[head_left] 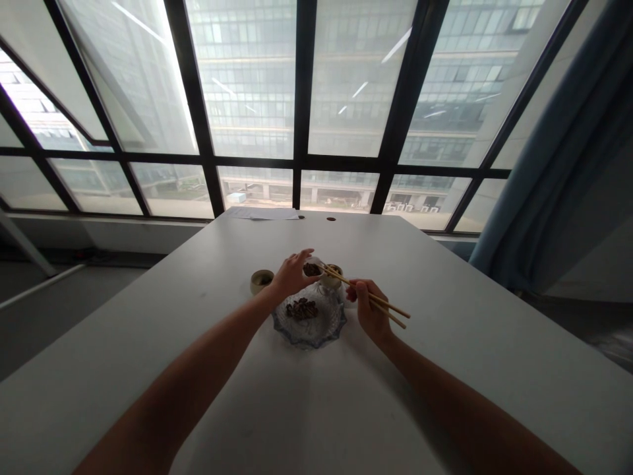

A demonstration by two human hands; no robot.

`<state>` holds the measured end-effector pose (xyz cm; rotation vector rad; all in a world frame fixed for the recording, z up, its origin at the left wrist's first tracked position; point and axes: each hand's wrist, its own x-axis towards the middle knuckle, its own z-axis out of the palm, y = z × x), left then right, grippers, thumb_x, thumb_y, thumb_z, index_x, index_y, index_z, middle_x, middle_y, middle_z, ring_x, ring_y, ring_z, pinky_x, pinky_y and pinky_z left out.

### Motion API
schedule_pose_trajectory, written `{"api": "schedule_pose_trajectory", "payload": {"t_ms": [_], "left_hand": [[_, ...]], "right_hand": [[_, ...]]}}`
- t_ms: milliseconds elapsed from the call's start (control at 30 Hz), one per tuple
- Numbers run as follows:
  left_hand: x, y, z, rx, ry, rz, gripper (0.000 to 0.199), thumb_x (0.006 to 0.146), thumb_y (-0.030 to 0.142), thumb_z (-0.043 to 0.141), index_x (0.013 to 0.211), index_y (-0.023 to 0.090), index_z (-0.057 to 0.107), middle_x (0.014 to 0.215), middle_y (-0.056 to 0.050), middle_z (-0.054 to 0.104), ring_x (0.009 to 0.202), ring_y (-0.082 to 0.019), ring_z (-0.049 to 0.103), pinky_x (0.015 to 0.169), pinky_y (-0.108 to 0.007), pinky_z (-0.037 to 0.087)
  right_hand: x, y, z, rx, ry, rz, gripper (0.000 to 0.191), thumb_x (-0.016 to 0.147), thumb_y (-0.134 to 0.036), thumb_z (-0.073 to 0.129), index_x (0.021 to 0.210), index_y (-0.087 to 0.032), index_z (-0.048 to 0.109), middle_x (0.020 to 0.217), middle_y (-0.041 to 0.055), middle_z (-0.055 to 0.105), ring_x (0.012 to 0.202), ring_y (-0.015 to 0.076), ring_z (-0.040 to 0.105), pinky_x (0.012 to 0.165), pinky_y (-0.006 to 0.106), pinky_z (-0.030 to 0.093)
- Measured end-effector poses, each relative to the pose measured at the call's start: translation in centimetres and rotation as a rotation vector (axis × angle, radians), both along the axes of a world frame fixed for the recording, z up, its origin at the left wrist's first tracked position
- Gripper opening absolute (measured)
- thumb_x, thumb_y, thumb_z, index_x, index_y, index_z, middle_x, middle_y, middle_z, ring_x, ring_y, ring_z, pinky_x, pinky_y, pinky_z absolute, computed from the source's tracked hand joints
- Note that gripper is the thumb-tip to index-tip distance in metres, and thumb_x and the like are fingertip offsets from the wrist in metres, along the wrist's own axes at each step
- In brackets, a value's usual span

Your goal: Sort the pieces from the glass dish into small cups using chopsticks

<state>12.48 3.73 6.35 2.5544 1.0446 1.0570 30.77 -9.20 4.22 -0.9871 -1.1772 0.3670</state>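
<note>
My left hand [293,272] grips a small bowl [313,266] with dark pieces in it, held tilted above the far edge of a clear glass plate [329,323]. A pile of dark brown pieces [301,309] lies on the plate's left part. In my right hand [370,309] is a pair of wooden chopsticks [390,306], their tips reaching left to the held bowl. Just behind the plate stands a light cup [332,278], partly hidden by the chopsticks. Another light cup [262,282] with dark contents stands left of the plate, beside my left wrist.
The white table [212,277] extends toward large windows. Papers [264,214] lie at its far left edge, near two dark round spots [331,219]. A blue curtain [539,165] hangs at the right.
</note>
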Motion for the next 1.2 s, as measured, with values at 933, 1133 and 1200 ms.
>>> {"api": "schedule_pose_trajectory", "payload": {"t_ms": [933, 1133, 1200], "left_hand": [[-12.2, -1.7, -4.3, 0.023, -0.122, 0.317, 0.057, 0.087, 0.052, 0.057, 0.131, 0.017, 0.049, 0.136, -0.016, 0.057, 0.129, -0.031, 0.051, 0.110, -0.048, 0.041], [-11.6, -1.7, -5.6, -0.074, -0.163, 0.306, 0.067, 0.081, 0.053, 0.065, 0.134, 0.017, 0.045, 0.134, -0.017, 0.059, 0.123, -0.030, 0.057, 0.105, -0.047, 0.045], [-11.6, -1.7, -5.8, -0.086, -0.160, 0.290, 0.069, 0.080, 0.052, 0.067, 0.135, 0.018, 0.045, 0.134, -0.016, 0.059, 0.121, -0.030, 0.058, 0.104, -0.047, 0.046]], "right_hand": [[-0.3, -1.3, -0.2, -0.097, -0.204, 0.121, 0.048, 0.089, -0.062, 0.062, 0.066, -0.021, 0.071, 0.050, 0.0027, 0.061, 0.042, 0.0137, 0.051, 0.042, 0.024, 0.041], [-0.3, -0.9, -0.5, -0.146, -0.089, 0.036, 0.060, 0.089, -0.074, 0.052, 0.069, -0.019, 0.068, 0.049, 0.0025, 0.060, 0.038, 0.0130, 0.050, 0.037, 0.023, 0.039], [-0.2, -0.8, -0.4, -0.161, -0.059, 0.024, 0.062, 0.087, -0.076, 0.053, 0.068, -0.019, 0.067, 0.048, 0.0027, 0.059, 0.038, 0.0127, 0.049, 0.037, 0.023, 0.038]]}}
